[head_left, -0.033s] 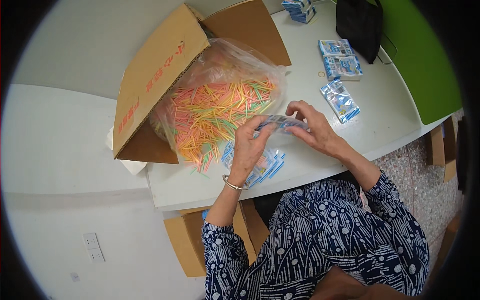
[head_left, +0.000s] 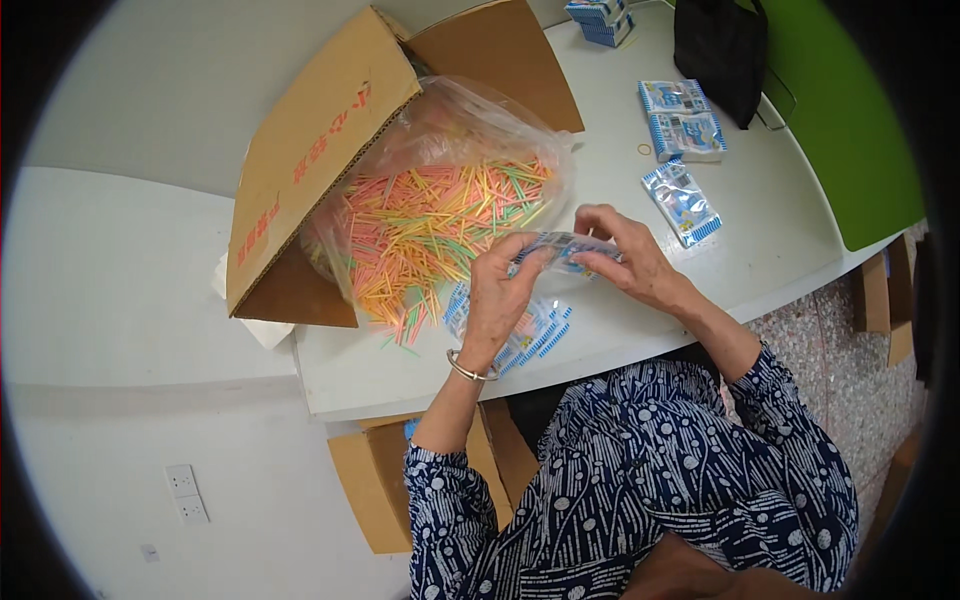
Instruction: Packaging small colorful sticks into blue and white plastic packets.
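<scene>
Over the table's front part, a small clear plastic packet with blue print (head_left: 566, 246) is held up between my two hands. My left hand (head_left: 497, 290) pinches its left end between thumb and fingers. At its right end, the thumb and curled fingers of my right hand (head_left: 638, 262) close on the packet; the fingertips are partly hidden. Several flat packets with blue striped edges (head_left: 540, 335) lie below on the table, partly behind my left hand. A heap of thin pink, yellow, orange and green sticks (head_left: 430, 225) spills from a clear plastic bag (head_left: 480, 120) just beyond my left hand.
The bag comes out of a tipped cardboard box (head_left: 320, 160). To the right lie a filled packet (head_left: 682, 203), stacked packets (head_left: 688, 135) and a rubber band (head_left: 644, 149). Farther back are another stack (head_left: 603, 22) and a black bag (head_left: 720, 60). An open carton (head_left: 375, 490) stands below the table edge.
</scene>
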Available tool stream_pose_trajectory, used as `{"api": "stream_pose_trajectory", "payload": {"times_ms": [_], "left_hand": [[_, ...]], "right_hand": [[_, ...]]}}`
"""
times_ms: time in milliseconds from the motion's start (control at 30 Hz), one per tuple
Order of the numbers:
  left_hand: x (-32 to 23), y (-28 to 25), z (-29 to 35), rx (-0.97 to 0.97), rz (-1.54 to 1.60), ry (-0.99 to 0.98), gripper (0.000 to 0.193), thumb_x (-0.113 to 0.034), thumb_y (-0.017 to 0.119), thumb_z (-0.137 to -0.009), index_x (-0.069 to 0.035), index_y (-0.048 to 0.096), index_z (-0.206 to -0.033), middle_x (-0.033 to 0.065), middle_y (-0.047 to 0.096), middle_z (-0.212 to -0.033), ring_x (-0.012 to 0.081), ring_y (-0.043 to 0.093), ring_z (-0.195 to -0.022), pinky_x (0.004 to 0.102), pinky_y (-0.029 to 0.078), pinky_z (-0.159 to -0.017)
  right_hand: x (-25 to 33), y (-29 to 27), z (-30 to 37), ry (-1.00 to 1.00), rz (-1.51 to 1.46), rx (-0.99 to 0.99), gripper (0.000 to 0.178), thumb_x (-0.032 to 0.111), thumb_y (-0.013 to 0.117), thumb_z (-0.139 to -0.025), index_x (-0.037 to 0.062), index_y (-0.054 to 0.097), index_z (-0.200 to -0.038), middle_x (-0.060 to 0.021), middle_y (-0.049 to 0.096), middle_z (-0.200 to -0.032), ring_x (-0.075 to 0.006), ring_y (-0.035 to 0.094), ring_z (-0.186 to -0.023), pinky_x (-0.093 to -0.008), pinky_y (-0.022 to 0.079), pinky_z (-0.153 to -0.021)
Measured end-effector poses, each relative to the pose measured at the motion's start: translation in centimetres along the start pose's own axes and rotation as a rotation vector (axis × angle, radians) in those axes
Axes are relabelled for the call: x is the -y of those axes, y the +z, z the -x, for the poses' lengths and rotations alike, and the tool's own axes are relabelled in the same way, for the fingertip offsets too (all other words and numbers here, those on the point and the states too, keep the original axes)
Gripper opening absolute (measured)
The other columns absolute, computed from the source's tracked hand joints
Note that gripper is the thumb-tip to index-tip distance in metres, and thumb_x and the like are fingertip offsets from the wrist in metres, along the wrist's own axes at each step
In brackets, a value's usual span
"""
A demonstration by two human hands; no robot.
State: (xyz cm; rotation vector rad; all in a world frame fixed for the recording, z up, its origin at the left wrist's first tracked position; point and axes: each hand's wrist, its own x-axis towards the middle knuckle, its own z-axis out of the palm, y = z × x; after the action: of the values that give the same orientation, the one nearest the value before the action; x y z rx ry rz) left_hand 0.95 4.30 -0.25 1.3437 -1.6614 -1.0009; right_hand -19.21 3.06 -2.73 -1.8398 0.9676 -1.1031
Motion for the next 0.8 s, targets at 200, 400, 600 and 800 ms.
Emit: {"api": "stream_pose_trajectory", "payload": {"times_ms": [200,400,600,800], "left_hand": [[0.0,0.7,0.5,-0.106,-0.292,0.132,0.016,-0.007,0.063,-0.082,0.003,0.065,-0.094,0.0100,0.065,-0.085,0.0166,0.058,-0.078,0.0271,0.045,-0.071],[1.2,0.7,0.6,-0.114,-0.458,0.233,0.015,-0.005,0.063,-0.079,0.000,0.067,-0.092,0.0129,0.063,-0.082,0.0256,0.058,-0.075,0.0329,0.044,-0.070],[1.9,0.5,0.5,-0.102,-0.438,0.201,0.013,-0.009,0.062,-0.079,-0.002,0.067,-0.089,0.0110,0.062,-0.082,0.0261,0.055,-0.078,0.0354,0.038,-0.075],[2.0,0.4,0.3,-0.086,-0.388,0.186,0.013,-0.008,0.063,-0.078,-0.001,0.067,-0.088,0.0117,0.062,-0.081,0.0269,0.056,-0.078,0.0360,0.040,-0.076]], "right_hand": [[-1.9,0.8,-0.2,0.137,-0.319,0.094,0.016,0.012,0.064,-0.083,-0.0035,0.064,-0.087,-0.0079,0.059,-0.074,-0.0127,0.053,-0.069,-0.0259,0.042,-0.063],[-3.2,0.9,-0.3,0.228,-0.282,0.210,0.020,0.016,0.063,-0.085,-0.0036,0.065,-0.087,-0.0087,0.060,-0.070,-0.0127,0.053,-0.066,-0.0293,0.042,-0.062],[-3.5,1.2,-0.4,0.115,-0.201,0.237,0.022,0.018,0.062,-0.086,-0.0042,0.064,-0.088,-0.0115,0.059,-0.072,-0.0158,0.052,-0.063,-0.0301,0.042,-0.061],[-3.9,1.6,-0.5,0.161,-0.363,0.095,0.023,0.018,0.062,-0.085,-0.0048,0.065,-0.086,-0.0075,0.061,-0.071,-0.0102,0.050,-0.062,-0.0285,0.041,-0.057]]}}
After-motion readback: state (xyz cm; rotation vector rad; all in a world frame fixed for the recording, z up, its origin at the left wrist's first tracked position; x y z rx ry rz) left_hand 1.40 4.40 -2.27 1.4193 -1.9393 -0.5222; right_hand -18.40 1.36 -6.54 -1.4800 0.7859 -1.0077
